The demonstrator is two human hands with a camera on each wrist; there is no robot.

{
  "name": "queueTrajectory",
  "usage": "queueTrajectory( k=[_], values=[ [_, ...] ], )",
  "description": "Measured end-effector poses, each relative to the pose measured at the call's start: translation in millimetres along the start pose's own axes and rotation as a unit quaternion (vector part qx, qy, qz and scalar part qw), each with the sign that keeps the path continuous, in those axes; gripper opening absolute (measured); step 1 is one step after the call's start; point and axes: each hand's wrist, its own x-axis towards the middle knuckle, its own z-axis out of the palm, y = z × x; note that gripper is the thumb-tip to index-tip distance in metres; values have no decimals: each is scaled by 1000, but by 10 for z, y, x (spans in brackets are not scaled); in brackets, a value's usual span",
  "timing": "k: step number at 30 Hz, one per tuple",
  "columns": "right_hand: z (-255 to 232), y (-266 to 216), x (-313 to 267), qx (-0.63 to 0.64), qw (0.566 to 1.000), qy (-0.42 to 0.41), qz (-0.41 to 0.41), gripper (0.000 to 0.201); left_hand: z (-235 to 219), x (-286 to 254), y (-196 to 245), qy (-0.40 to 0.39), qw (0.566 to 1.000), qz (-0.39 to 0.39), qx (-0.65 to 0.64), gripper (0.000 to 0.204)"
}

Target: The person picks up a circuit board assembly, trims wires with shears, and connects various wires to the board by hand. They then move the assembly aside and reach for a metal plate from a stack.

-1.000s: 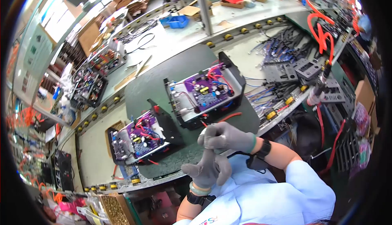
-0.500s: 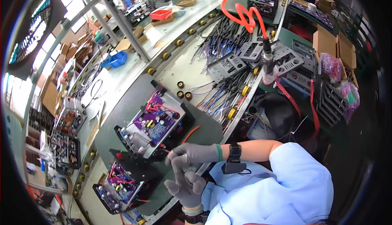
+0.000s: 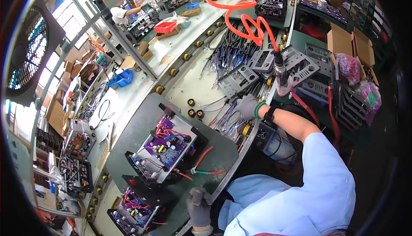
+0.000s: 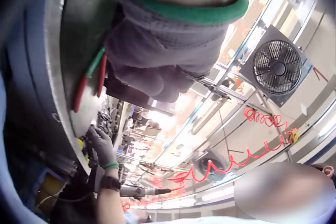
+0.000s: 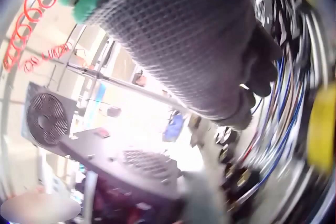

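Observation:
My left hand (image 3: 199, 208), in a grey glove, is by the table's front edge with its fingers loosely curled. The left wrist view shows the same glove (image 4: 168, 50) from close up, with nothing visible in the fingers. Near it on the green board lies a V-shaped pair of red and green handles (image 3: 209, 172), like small cutters. My right hand (image 3: 249, 106), gloved too, is over the near end of a heap of cables (image 3: 227, 118). Up close, the fingers of the right glove (image 5: 257, 71) bend downward beside the blue and brown wires (image 5: 283, 108).
Two open metal chassis with purple circuit boards (image 3: 161, 148) (image 3: 133, 206) are on the green board (image 3: 128, 133). Grey perforated panels (image 3: 238, 81) lie beyond the right hand. A power screwdriver (image 3: 281, 73) hangs from a red coiled hose (image 3: 257, 30). Three dark rollers (image 3: 192, 112) sit beside the cables.
The hands, together over the board's front edge earlier, have parted. My right hand has moved right to the cables; the left stays near the edge, fingers now more curled. The head view has turned right.

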Motion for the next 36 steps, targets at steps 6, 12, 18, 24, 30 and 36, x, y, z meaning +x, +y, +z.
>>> queueTrajectory(
  k=[6, 12, 18, 24, 30, 36],
  values=[
    [-249, -85, -71, -59, 990, -112, -62, 35, -123, 61, -270, 83, 993, -85, 7, 19],
    [163, -136, 156, -207, 972, 8, -115, 26, -288, -16, -276, 35, 997, -64, 11, 18],
    [214, -36, 113, 185, 922, 326, 93, 11, -487, -90, -356, 36, 995, -71, -55, 16],
    [178, -298, -242, 128, 966, 217, -62, 14, -264, 7, -276, 24, 994, -71, 77, 19],
    [118, 185, 155, 260, 896, 330, 144, 14, -203, 27, -327, 30, 972, -62, 225, 23],
    [39, 1175, 778, -152, 883, 173, 409, 41, -150, 69, -298, 22, 974, -79, 209, 26]
  ],
)
